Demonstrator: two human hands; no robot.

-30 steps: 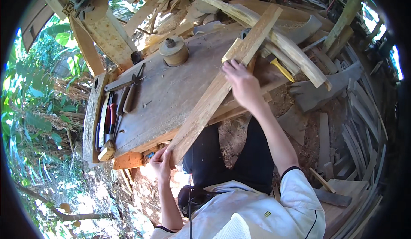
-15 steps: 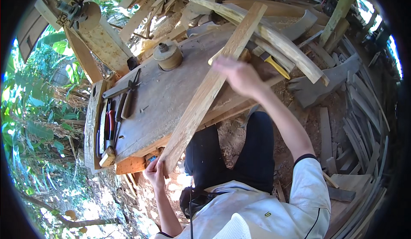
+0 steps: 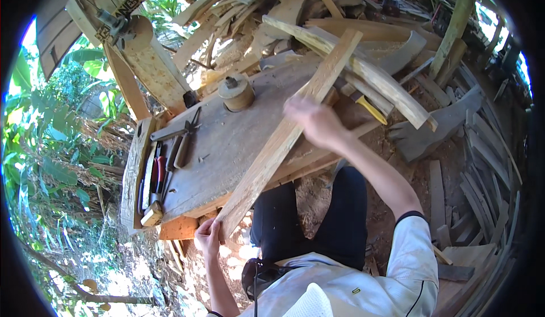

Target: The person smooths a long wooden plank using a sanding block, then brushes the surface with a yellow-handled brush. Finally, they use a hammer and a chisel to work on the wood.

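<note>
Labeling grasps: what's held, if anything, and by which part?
Left hand holds the wooden board by its near end. Right hand, blurred over the board's middle: grip cannot be told.

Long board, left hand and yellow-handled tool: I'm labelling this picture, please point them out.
Long board (image 3: 278, 146), head view: broad face.
Left hand (image 3: 208, 240), head view: middle of the hand.
Yellow-handled tool (image 3: 372, 110), head view: handle.

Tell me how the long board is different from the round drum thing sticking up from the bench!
The board is long and flat, while the drum is short and round, with a narrow knob on top. The board slants across the workbench and past its near edge; the drum stands upright. The left hand grips the board's near end, but no hand touches the drum. Both are brownish.
</note>
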